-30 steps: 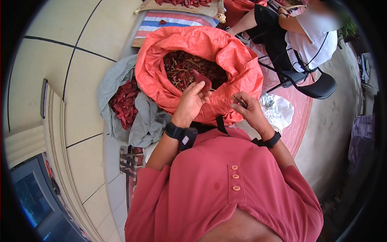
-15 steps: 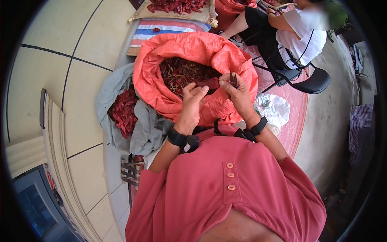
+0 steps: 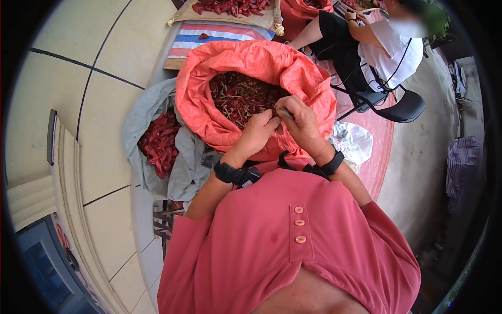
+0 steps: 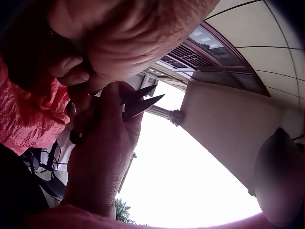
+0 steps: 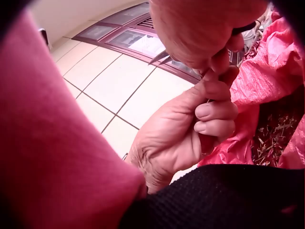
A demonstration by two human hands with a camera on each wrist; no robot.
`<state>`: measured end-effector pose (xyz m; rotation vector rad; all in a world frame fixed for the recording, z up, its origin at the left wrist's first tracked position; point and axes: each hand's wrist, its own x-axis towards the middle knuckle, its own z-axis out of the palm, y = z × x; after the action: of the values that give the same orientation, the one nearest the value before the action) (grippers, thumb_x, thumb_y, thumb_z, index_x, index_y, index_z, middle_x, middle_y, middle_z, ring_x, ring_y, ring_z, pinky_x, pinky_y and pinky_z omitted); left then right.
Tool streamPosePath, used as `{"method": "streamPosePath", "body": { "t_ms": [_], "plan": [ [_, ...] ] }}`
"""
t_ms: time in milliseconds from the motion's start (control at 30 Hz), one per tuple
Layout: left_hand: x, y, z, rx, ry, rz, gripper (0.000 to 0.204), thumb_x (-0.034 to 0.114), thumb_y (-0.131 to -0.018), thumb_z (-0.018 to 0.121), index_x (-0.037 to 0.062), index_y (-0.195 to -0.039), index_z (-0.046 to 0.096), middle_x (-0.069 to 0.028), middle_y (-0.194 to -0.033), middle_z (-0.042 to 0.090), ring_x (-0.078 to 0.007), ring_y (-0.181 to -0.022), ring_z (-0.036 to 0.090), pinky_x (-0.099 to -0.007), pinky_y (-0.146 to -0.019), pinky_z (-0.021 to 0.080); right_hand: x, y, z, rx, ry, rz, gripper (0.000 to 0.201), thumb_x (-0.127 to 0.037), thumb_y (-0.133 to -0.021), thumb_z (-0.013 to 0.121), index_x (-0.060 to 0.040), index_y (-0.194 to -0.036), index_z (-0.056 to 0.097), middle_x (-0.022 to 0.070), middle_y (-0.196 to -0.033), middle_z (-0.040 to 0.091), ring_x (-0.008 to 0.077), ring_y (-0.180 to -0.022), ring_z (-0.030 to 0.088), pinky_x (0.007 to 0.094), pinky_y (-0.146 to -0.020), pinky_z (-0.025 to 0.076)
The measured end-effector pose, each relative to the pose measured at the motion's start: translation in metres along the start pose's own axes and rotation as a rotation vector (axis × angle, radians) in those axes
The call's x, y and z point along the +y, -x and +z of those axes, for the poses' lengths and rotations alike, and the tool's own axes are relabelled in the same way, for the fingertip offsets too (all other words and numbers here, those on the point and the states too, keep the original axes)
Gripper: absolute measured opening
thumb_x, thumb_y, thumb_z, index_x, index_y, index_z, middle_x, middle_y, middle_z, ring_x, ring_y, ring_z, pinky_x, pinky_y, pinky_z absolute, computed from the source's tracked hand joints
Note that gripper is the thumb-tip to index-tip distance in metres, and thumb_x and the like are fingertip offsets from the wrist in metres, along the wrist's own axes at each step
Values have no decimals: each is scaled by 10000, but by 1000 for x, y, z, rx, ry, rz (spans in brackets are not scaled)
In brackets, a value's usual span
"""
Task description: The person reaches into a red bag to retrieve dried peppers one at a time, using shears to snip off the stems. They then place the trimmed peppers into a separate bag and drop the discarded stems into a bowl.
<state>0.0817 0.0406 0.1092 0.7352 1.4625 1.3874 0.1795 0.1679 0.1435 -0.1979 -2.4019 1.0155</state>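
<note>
Above the near rim of the red sack [image 3: 201,112], both hands meet fingertip to fingertip. My left hand [image 3: 256,135] has its fingers curled and pinches a dried red pepper, mostly hidden by the fingers; the right wrist view shows this left hand [image 5: 176,129] from the side. My right hand [image 3: 303,125] grips small pointed snips, whose dark blades [image 4: 143,105] stick out past the thumb in the left wrist view, slightly parted. Inside the sack lie dark red pieces and pale stems [image 3: 240,99].
Left of the sack, a grey bag [image 3: 141,104] holds red peppers [image 3: 159,141]. A striped sack [image 3: 188,39] and a tray of peppers [image 3: 230,6] lie beyond. A seated person [image 3: 387,47] on a black chair [image 3: 405,107] and a clear plastic bag [image 3: 355,141] are at the right.
The hands have come together over the sack's near rim. The left fingers, spread loosely before, are now curled in. The snips, seen upright half a second ago, are now mostly covered in the head view.
</note>
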Motion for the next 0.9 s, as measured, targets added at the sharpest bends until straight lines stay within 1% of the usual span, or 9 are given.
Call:
{"method": "streamPosePath", "body": {
  "t_ms": [100, 200, 300, 433, 600, 733, 767, 833, 900],
  "plan": [
    [14, -2, -3, 20, 18, -5, 179, 171, -967, 495, 26, -879, 554, 33, -716, 519, -88, -622, 443, -243, -598, 409, -2, -5, 1, 10, 124, -80, 37, -96, -945, 549, -65, -929, 560, -29, -782, 543, 81, -655, 520, 225, -538, 418],
    [21, -3, -8, 47, -174, 57, 205, 189, -965, 501, 36, -836, 545, 27, -674, 515, -80, -607, 448, -238, -582, 401, -5, -10, -3, -89, -856, 594, 39, -111, -950, 544, -74, -949, 557, -25, -749, 541, 66, -543, 461, 209, -465, 354],
    [21, 0, -15, 23, -244, 125, 230, 211, -963, 515, 39, -812, 535, 17, -658, 514, -75, -612, 460, -237, -576, 397, -4, -14, -11, -153, -1043, 726, 34, -106, -951, 542, -77, -944, 559, -24, -719, 533, 35, -472, 379, 192, -427, 286],
    [27, 5, -28, -112, -278, 102, 215, 205, -969, 513, 32, -848, 553, 26, -665, 511, -75, -626, 473, -237, -588, 394, 5, -11, -10, -210, -1369, 887, 32, -100, -954, 530, -74, -960, 548, -23, -697, 526, 18, -448, 345, 188, -408, 291],
    [18, 6, -21, -337, 64, 167, 183, 154, -988, 466, 21, -964, 589, 44, -680, 494, -47, -627, 435, -208, -599, 364, 22, 5, 3, -200, -1736, 1246, 52, -133, -968, 511, -82, -972, 523, -11, -768, 534, 19, -461, 330, 173, -410, 314],
    [31, 19, -32, -340, 122, 63, 212, 162, -998, 446, 18, -1029, 599, 38, -706, 496, -33, -652, 422, -187, -610, 355, 24, 7, -23, -53, -1625, 927, 69, -165, -982, 484, -99, -995, 500, -9, -852, 538, 28, -519, 367, 173, -418, 310],
    [32, 22, -35, -344, 116, 62, 219, 174, -998, 450, 17, -1048, 594, 36, -724, 502, -32, -665, 424, -185, -614, 356, 17, 8, -33, 47, -1426, 947, 91, -178, -978, 498, -96, -947, 522, -13, -783, 532, 36, -492, 367, 184, -412, 295],
    [33, 26, -41, -354, 107, 60, 239, 199, -997, 459, 16, -1088, 584, 32, -761, 515, -30, -692, 429, -179, -623, 357, 30, 25, -49, 43, -1038, 823, 145, -206, -965, 524, -89, -883, 544, -17, -700, 521, 43, -467, 375, 199, -409, 290],
    [34, 32, -41, -302, 147, 94, 257, 223, -995, 469, 17, -1106, 575, 28, -795, 521, -29, -715, 435, -177, -646, 368, 31, 43, -67, 66, -588, 842, 185, -225, -947, 548, -77, -836, 557, -17, -634, 510, 46, -443, 382, 208, -403, 289]
  ]
}}
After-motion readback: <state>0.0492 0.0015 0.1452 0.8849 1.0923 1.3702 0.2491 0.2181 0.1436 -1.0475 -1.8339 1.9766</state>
